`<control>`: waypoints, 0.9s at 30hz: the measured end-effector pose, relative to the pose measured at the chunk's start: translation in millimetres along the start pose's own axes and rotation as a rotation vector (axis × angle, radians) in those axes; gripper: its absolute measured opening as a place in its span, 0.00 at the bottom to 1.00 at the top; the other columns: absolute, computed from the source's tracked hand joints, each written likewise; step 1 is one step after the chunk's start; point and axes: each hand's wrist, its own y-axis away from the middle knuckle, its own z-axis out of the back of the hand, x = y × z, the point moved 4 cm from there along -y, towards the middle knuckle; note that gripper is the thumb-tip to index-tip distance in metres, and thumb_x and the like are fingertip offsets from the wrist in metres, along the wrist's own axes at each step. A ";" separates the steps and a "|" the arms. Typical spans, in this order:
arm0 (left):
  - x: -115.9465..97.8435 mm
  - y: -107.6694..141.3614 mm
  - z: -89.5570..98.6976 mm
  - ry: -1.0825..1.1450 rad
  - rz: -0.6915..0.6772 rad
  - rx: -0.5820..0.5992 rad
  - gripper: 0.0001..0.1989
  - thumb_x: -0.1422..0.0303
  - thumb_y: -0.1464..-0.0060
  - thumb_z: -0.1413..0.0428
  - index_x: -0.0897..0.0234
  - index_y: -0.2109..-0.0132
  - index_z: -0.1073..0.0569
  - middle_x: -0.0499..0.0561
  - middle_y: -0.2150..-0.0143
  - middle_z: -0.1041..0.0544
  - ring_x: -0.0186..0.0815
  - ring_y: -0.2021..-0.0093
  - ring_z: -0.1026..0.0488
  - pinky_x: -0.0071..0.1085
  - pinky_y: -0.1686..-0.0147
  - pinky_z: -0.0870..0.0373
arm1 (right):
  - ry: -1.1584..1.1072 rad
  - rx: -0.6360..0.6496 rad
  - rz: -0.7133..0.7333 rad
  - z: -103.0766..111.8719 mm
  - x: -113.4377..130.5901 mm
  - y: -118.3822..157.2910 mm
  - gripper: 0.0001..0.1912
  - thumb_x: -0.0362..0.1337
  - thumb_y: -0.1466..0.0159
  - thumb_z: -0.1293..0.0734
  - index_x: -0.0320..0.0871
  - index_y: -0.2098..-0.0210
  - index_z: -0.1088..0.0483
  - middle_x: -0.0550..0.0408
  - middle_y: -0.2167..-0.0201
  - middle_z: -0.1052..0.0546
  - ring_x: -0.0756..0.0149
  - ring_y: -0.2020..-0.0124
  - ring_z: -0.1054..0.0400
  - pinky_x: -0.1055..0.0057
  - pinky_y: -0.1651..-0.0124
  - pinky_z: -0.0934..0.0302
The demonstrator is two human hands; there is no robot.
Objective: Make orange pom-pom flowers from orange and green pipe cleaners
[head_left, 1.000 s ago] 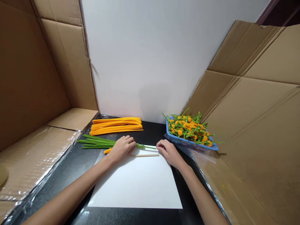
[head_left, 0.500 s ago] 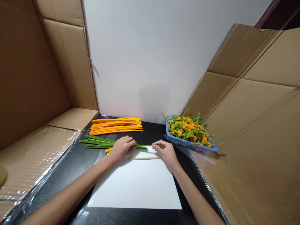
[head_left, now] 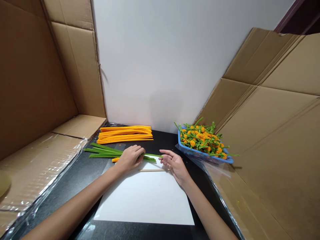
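Black counter (head_left: 166,141) fills the lower middle of the frame, hemmed in by a white wall (head_left: 175,60) and folded cardboard sheets at upper left (head_left: 72,63) and right (head_left: 275,133). Near the top edge of a white paper sheet (head_left: 145,200), the left hand (head_left: 130,159) lies curled over a loose bundle of green pipe cleaners (head_left: 107,151), though whether it grips them or only presses on them I cannot tell. The right hand (head_left: 175,165) lies open, well apart from the left and just beyond the green tips. A thin wooden stick (head_left: 153,170) lies on the paper just below the hands, and a short orange piece (head_left: 115,160) sits beside the left wrist. Straight orange pipe cleaners (head_left: 125,134) are stacked at upper centre; at right, a blue basket (head_left: 197,154) holds a heap of pipe-cleaner flowers (head_left: 201,141).

Unheld stems could fan out or roll if the left hand's pressure eases. A careless wrist could nudge the stick off line, and the heaped flowers, overhanging the basket rim, could snag a reaching arm and spill.
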 end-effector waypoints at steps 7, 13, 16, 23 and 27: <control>1.9 0.8 -4.4 0.016 -0.030 -0.013 0.09 0.74 0.37 0.54 0.63 0.60 0.28 0.51 0.66 0.25 0.37 0.64 0.30 0.32 0.63 0.36 | -0.025 -0.074 -0.027 -11.0 -8.5 1.1 0.22 0.45 0.50 0.22 0.42 0.59 0.22 0.51 0.68 0.19 0.66 0.69 0.27 0.72 0.68 0.36; 6.2 1.0 -8.7 0.026 -0.032 -0.037 0.08 0.76 0.40 0.52 0.63 0.61 0.29 0.51 0.65 0.25 0.37 0.64 0.30 0.32 0.64 0.36 | 0.129 -0.148 -0.023 14.4 2.5 -2.4 0.19 0.47 0.51 0.22 0.39 0.67 0.22 0.47 0.70 0.18 0.64 0.71 0.26 0.71 0.69 0.35; 8.9 2.9 -7.8 0.027 -0.010 -0.055 0.08 0.77 0.42 0.52 0.63 0.62 0.29 0.51 0.66 0.25 0.37 0.64 0.30 0.31 0.65 0.36 | 0.200 -0.171 0.053 36.3 19.5 -1.1 0.19 0.47 0.50 0.23 0.39 0.68 0.22 0.47 0.71 0.18 0.61 0.69 0.25 0.69 0.67 0.34; 8.2 5.0 -6.5 0.039 -0.016 -0.064 0.08 0.76 0.40 0.52 0.63 0.60 0.29 0.51 0.65 0.25 0.37 0.64 0.30 0.31 0.63 0.36 | 0.190 -0.175 0.095 29.0 20.7 1.1 0.26 0.47 0.52 0.22 0.41 0.58 0.24 0.52 0.71 0.20 0.65 0.71 0.27 0.73 0.72 0.36; 4.7 4.1 -6.2 0.035 -0.043 -0.042 0.09 0.75 0.39 0.53 0.63 0.61 0.28 0.51 0.66 0.26 0.37 0.64 0.31 0.32 0.64 0.36 | 0.165 -0.104 0.026 -6.2 3.8 2.3 0.21 0.48 0.49 0.24 0.39 0.63 0.22 0.50 0.73 0.20 0.67 0.74 0.28 0.72 0.71 0.34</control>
